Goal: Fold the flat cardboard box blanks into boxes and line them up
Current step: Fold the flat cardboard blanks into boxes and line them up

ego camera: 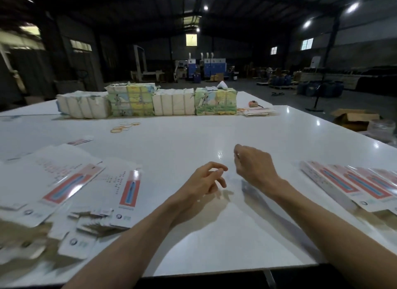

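Note:
A loose heap of flat white box blanks (64, 187) with red and blue strips covers the near left of the white table (193, 133). On the near right, several folded boxes (352, 183) of the same print lie side by side in a row. My left hand (206, 179) hovers over the bare middle of the table with loosely curled fingers and holds nothing. A little to its right my right hand (253, 164) hangs above the table, also with curled fingers and nothing visible in it. Neither hand touches a blank or a box.
Tied bundles of printed card stock (171, 103) stand in a row across the far part of the table. Rubber bands (124, 126) lie in front of them. A small stack of blanks (257, 112) sits at the far right. An open cardboard carton (354, 118) stands on the floor right.

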The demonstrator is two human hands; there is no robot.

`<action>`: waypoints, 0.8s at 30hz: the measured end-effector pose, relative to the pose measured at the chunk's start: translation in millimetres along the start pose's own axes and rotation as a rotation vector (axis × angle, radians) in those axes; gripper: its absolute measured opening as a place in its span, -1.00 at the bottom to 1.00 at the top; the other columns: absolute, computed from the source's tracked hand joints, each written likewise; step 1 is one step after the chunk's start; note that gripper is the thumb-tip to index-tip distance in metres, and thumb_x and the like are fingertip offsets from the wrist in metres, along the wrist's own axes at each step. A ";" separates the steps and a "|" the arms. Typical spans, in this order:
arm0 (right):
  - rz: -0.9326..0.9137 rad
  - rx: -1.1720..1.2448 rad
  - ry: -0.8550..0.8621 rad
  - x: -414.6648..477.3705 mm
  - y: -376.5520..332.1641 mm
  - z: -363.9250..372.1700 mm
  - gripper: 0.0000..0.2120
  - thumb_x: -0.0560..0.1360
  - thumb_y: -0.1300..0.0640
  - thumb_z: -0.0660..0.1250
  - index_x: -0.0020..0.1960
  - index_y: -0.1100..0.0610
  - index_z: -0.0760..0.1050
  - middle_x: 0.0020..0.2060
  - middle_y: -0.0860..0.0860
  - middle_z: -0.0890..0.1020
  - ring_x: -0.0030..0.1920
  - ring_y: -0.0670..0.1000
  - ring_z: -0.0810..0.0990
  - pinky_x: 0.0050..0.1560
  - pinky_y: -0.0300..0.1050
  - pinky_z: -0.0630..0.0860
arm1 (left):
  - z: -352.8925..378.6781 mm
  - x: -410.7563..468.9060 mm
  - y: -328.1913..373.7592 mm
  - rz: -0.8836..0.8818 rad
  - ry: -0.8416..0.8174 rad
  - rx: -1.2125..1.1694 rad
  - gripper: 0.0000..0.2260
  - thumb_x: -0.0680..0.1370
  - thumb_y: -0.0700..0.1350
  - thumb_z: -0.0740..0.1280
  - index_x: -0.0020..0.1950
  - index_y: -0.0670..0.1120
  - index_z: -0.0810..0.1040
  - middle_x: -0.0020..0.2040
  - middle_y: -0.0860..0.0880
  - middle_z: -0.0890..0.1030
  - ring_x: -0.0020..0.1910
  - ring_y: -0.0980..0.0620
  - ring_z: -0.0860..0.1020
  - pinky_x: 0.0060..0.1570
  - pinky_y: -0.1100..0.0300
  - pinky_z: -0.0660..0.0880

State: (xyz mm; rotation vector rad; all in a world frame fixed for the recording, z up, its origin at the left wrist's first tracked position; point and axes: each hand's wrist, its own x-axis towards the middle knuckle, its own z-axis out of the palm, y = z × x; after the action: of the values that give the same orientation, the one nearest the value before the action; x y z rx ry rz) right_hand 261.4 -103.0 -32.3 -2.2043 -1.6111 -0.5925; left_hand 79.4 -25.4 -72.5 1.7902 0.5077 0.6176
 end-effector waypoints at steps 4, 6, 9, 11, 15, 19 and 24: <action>-0.019 0.103 -0.087 -9.5 -9.7 32.1 -0.87 0.66 0.12 0.16 0.11 0.08 0.47 -0.20 0.01 0.65 -0.22 0.13 0.62 -0.15 0.04 0.58 | -9.4 1.4 2.4 -0.018 0.087 0.167 -0.87 0.69 0.04 0.32 0.20 0.12 0.61 -0.15 0.06 0.70 -0.38 0.10 0.49 -0.34 0.24 0.49; -0.014 0.161 -0.106 -9.2 -1.7 38.8 -0.83 0.66 0.09 0.15 0.15 0.06 0.49 -0.17 0.02 0.67 -0.17 0.14 0.62 -0.10 0.04 0.57 | -24.3 1.5 9.9 -0.035 0.176 0.426 -0.86 0.66 0.03 0.36 0.22 0.13 0.57 -0.06 0.11 0.71 -0.22 0.15 0.62 -0.11 0.11 0.64; 0.015 0.233 -0.126 -7.0 4.6 43.4 -0.81 0.63 0.12 0.16 0.15 0.03 0.52 -0.15 0.01 0.67 -0.11 0.14 0.62 -0.03 0.03 0.55 | -61.4 -4.9 28.3 -0.280 0.168 0.729 -0.63 0.63 0.10 0.41 0.39 0.04 0.47 0.29 -0.01 0.63 0.15 0.00 0.63 0.13 0.04 0.57; 0.033 0.285 -0.142 -6.1 4.4 44.4 -0.79 0.63 0.14 0.17 0.16 0.01 0.54 -0.14 0.01 0.67 -0.09 0.14 0.61 -0.01 0.03 0.54 | -88.4 -13.1 40.6 -0.485 0.127 0.939 -0.42 0.58 0.14 0.49 0.49 -0.05 0.40 0.42 -0.10 0.53 0.34 -0.13 0.51 0.28 0.00 0.50; 0.057 0.364 -0.149 -3.1 4.4 44.8 -0.77 0.62 0.16 0.17 0.16 0.00 0.56 -0.14 -0.02 0.69 -0.07 0.13 0.61 0.02 0.04 0.55 | -122.0 -37.8 54.4 -0.722 0.199 1.239 -0.11 0.44 0.16 0.62 0.60 -0.08 0.24 0.55 -0.21 0.30 0.54 -0.25 0.26 0.46 -0.17 0.33; 0.076 0.405 -0.147 -4.1 3.8 42.1 -0.77 0.62 0.16 0.17 0.14 -0.01 0.57 -0.13 -0.02 0.70 -0.06 0.12 0.62 0.03 0.05 0.56 | -138.8 -59.5 45.7 -0.831 0.318 1.465 0.06 0.36 0.31 0.61 0.62 -0.11 0.13 0.55 -0.25 0.24 0.55 -0.28 0.23 0.51 -0.19 0.25; 0.065 0.424 -0.156 -7.0 3.6 38.2 -0.78 0.63 0.16 0.18 0.13 0.01 0.58 -0.13 -0.03 0.70 -0.05 0.11 0.62 0.01 0.02 0.55 | -154.8 -62.9 39.1 -0.862 0.443 1.404 -0.03 0.33 0.37 0.59 0.48 -0.20 0.34 0.40 -0.23 0.42 0.40 -0.20 0.41 0.40 -0.04 0.40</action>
State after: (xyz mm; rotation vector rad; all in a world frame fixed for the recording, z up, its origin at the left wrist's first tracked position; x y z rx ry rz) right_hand 267.8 -90.5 -68.6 -2.0096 -1.5578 -0.0489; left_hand -66.2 37.9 -7.4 2.3017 2.2706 -0.0797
